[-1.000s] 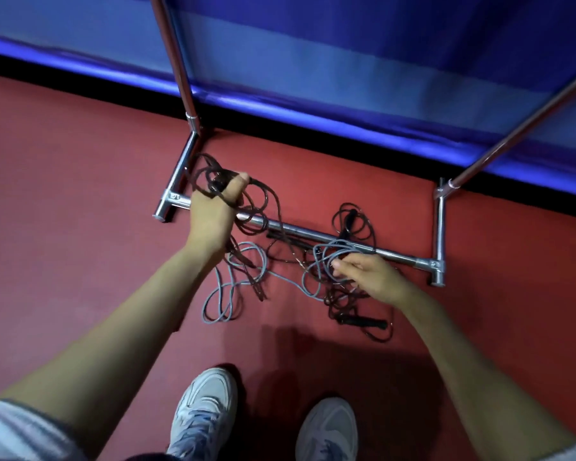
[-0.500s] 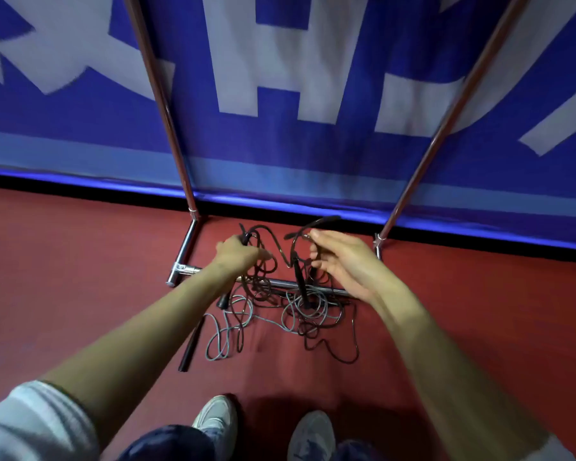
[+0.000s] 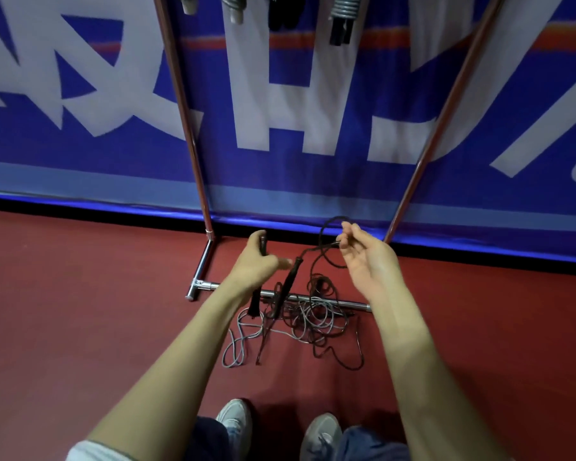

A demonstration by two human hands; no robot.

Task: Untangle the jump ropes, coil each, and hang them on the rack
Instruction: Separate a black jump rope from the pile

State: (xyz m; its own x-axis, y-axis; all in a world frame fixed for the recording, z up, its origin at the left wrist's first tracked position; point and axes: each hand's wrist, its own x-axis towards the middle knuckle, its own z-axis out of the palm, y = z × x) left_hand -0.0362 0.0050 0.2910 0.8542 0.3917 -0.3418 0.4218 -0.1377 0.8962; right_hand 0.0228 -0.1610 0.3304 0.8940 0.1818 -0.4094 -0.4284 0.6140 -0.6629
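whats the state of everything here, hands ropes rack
left hand, gripping one black handle
right hand, pinching the black rope, palm up
black rope, partly lifted, rest tangled on floor
grey rope, tangled on floor over the rack's base bar
rack, upright, coiled ropes hanging at top
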